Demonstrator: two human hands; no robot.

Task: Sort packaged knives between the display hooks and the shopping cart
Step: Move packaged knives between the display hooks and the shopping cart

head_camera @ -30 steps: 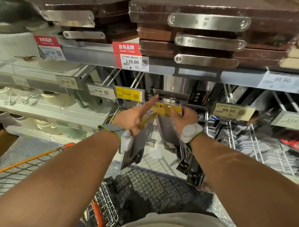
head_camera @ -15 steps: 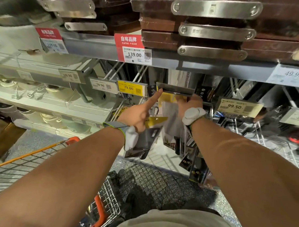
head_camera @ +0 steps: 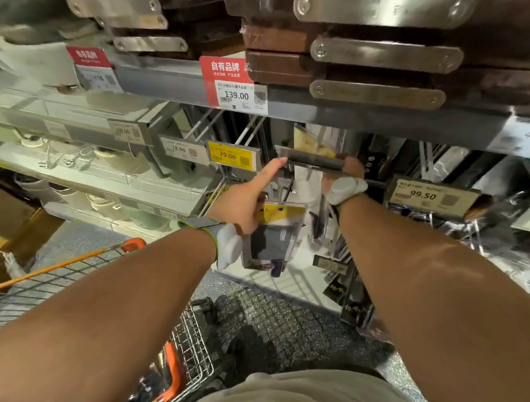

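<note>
Yellow-topped knife pack (head_camera: 275, 230) sits gripped in the left hand (head_camera: 242, 201), index finger pointing at the hook's flipped-up label holder (head_camera: 313, 162). Right hand (head_camera: 346, 171) pinches that holder. Looks like the hanging step; next, thread the pack's hole onto the hook. Cart (head_camera: 185, 350) is down left.

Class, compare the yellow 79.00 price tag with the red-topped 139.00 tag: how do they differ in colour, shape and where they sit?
Colour: the 79.00 tag is yellow all over; the 139.00 tag is red above, white below.
Shape: the 79.00 tag is wider than tall; the 139.00 tag is taller than wide.
Place: the 79.00 tag sits at the front of a display hook, lower; the 139.00 tag sits on the grey shelf edge above.
Both show a printed price and a square code.
</note>
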